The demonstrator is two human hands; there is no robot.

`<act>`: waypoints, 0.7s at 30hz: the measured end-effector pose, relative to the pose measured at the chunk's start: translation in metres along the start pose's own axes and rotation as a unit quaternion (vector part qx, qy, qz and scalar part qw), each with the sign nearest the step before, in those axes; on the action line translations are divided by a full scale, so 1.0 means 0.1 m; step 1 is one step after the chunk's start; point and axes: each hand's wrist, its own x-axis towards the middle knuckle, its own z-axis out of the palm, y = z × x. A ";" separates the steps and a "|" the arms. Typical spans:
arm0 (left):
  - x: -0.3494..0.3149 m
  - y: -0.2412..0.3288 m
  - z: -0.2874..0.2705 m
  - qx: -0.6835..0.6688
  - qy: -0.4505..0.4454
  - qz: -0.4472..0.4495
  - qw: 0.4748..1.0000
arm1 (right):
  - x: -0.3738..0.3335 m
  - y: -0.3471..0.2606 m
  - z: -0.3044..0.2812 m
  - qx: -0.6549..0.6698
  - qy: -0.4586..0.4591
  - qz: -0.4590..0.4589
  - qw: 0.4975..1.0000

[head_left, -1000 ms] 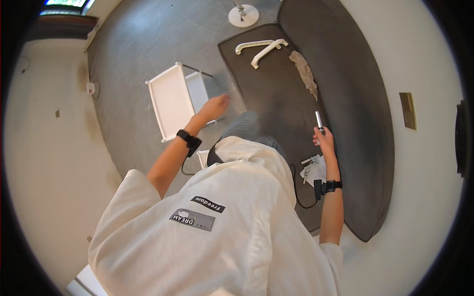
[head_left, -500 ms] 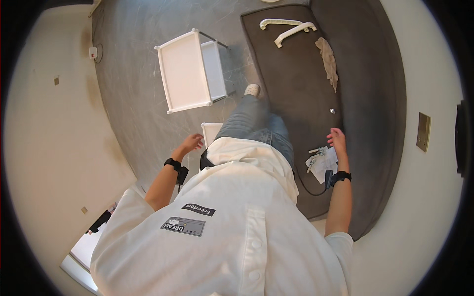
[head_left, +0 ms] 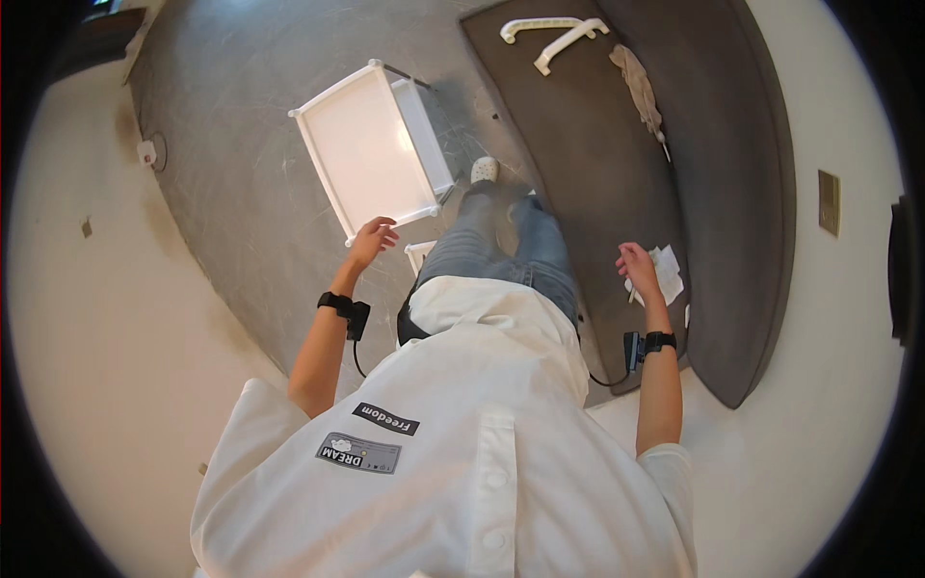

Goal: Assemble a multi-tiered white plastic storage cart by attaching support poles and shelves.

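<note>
My left hand (head_left: pixel 372 242) is empty, its fingers loosely stretched out, by the near corner of a white tiered shelf unit (head_left: pixel 364 144). Whether it touches the rim I cannot tell. To the right, my right hand (head_left: pixel 638 271) hangs over the dark grey sofa seat (head_left: pixel 578 173) with fingers slightly bent and nothing seen in them. Beside and partly behind it lies a sheet of white paper (head_left: pixel 667 275). A small pale piece shows near that hand.
Two white curved handles (head_left: pixel 570 46) lie at the sofa's far end. Nearer is a crumpled beige cloth (head_left: pixel 636 85) with a thin pale item at its tip. Part of another white tray (head_left: pixel 418 254) shows by my leg. A pale wall (head_left: pixel 96 318) bounds the left.
My view has shifted forward along the sofa, my legs stepping. My left hand now appears at the shelf unit's near corner; my right hand has come over the paper's side.
</note>
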 end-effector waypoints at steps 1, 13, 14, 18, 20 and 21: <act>0.07 -0.03 -0.12 -0.008 -0.005 -0.005 1.000 | -0.02 -0.01 0.06 0.005 0.007 -0.031 0.999; -0.01 -0.41 -0.25 -0.021 -0.008 -0.065 0.998 | -0.52 -0.18 0.34 -0.045 0.043 -0.026 0.998; -0.02 -0.44 -0.21 -0.032 -0.013 -0.063 0.997 | -0.51 -0.17 0.32 -0.047 0.045 -0.032 0.997; -0.15 -0.61 0.09 -0.053 -0.014 -0.054 0.997 | -0.57 0.01 0.23 -0.037 0.048 -0.039 0.997; -0.22 -0.68 0.23 -0.049 -0.009 -0.029 0.998 | -0.56 0.14 0.14 -0.045 0.038 -0.041 0.997; -0.26 -0.72 0.28 -0.056 0.002 -0.028 0.998 | -0.55 0.21 0.11 -0.051 0.030 -0.050 0.997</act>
